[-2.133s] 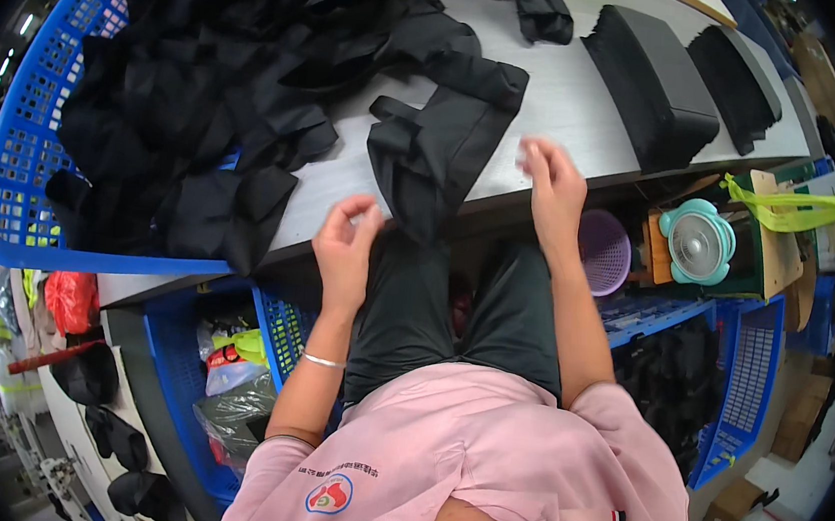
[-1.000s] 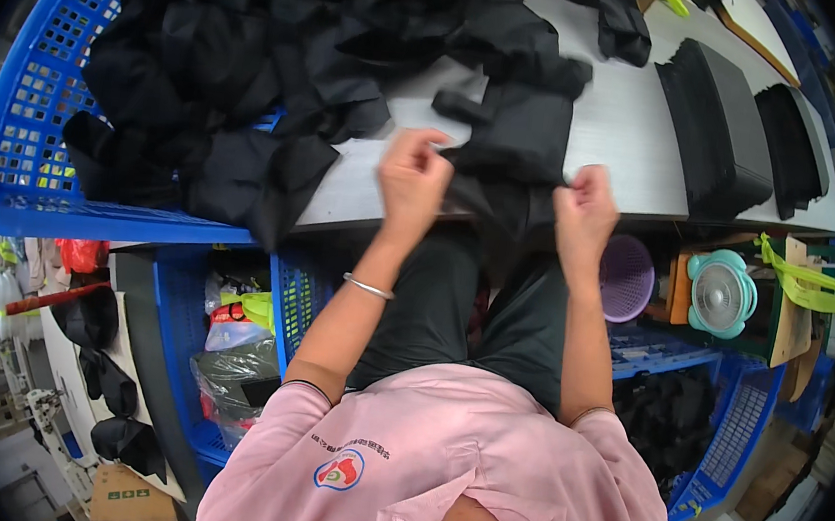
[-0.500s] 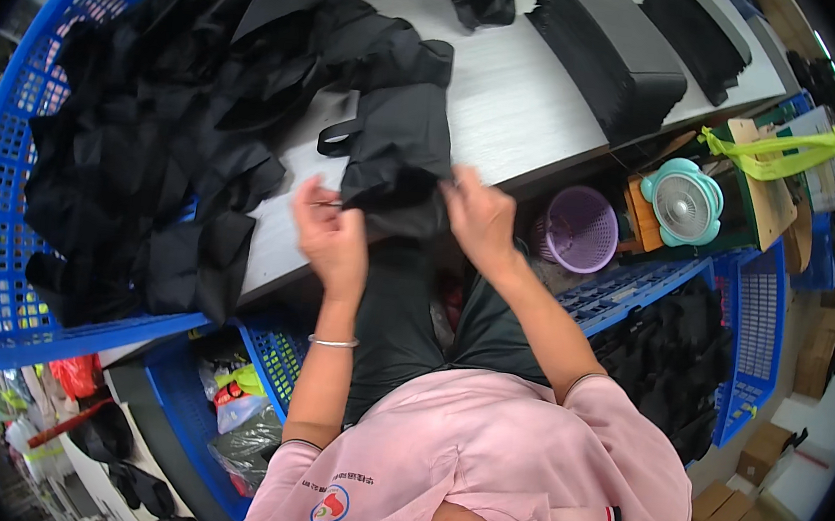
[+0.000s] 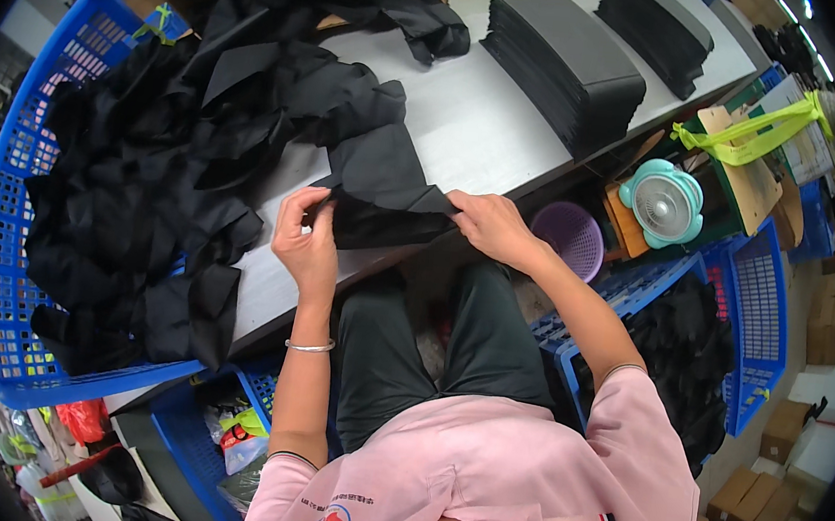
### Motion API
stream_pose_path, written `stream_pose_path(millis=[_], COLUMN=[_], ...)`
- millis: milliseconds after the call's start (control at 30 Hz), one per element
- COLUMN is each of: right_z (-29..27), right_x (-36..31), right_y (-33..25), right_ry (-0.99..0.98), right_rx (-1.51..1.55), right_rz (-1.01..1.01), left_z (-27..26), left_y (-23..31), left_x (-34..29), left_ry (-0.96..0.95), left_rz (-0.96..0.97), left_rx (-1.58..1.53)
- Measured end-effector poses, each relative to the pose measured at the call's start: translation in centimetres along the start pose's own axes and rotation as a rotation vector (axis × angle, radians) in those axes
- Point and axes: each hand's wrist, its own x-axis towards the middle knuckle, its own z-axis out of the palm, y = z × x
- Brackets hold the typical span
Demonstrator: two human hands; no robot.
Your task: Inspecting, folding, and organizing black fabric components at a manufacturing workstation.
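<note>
A black fabric piece [image 4: 385,182] lies partly on the white table and hangs over its front edge. Its left corner is pinched in my left hand [image 4: 307,240], thumb and fingers pressed together. At the opposite corner my right hand [image 4: 491,225] grips the same fabric, which is drawn out between the two hands. The far end of the piece runs into a heap of loose black fabric [image 4: 132,193] at the left.
A blue basket [image 4: 63,389] holds the heap. Two stacks of flat black pieces, one nearer [image 4: 567,69] and one farther [image 4: 661,28], stand on the table [image 4: 444,92]. Below are a purple bin [image 4: 570,237], a turquoise fan [image 4: 662,206] and a blue crate [image 4: 759,314] of black fabric.
Both hands have taken hold of the fabric's corners and spread its near edge. A small loop at its left side no longer shows. The whole view has shifted slightly.
</note>
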Motion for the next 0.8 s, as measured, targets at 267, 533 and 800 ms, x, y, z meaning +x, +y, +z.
stream_pose_path(millis=[267,533,800], right_z=[-10.2,-17.1,-15.5], right_x=[2.6,8.5,5.3], right_y=[0.5,9.4,6.3], right_ry=[0.178,0.586,0.520], right_rx=[0.125,-0.840,-0.810], right_rz=[0.137,0.228,0.169], left_z=[-1.6,0.5,-2.2], left_y=[0.0,1.2,3.7], left_x=[-0.3,-1.6,-4.2], left_ry=[-0.431,-0.285,-0.273], left_rz=[-0.182,-0.097,-0.158], left_rx=[0.109,0.135,0.032])
